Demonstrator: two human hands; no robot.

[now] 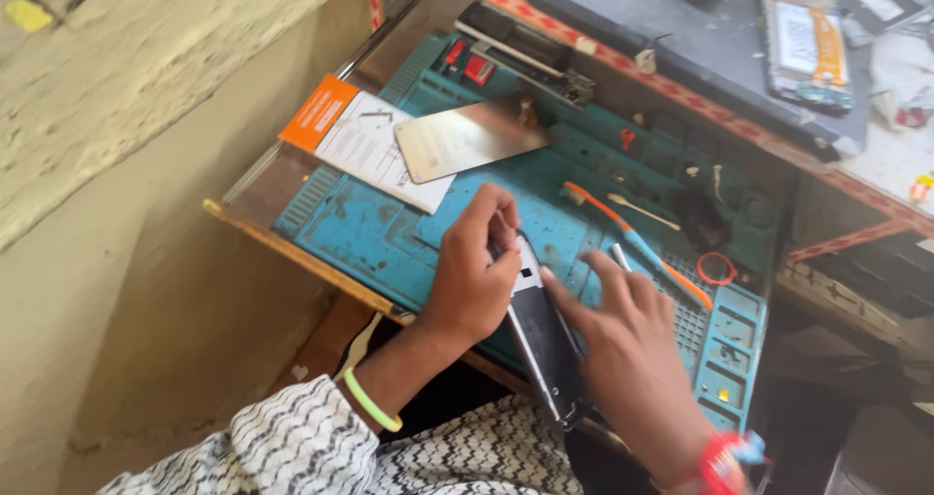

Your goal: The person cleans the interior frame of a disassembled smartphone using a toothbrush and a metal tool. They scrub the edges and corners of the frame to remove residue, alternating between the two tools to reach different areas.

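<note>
A smartphone [541, 335] with a dark screen and white top lies tilted over the near edge of a blue repair mat [389, 232]. My left hand [474, 271] grips its upper left side, fingers curled around the edge. My right hand [623, 344] rests on the phone's right side, index finger touching near the top of the screen. A green band circles my left wrist, a red one my right.
On the mat lie a shiny screen protector sheet [467, 137], an orange-and-white package [355, 135], an orange-and-blue toothbrush [637, 242], a cotton swab [644, 211] and a red ring [716, 267]. An opened phone [808, 38] lies on a grey board at the back. A wall stands left.
</note>
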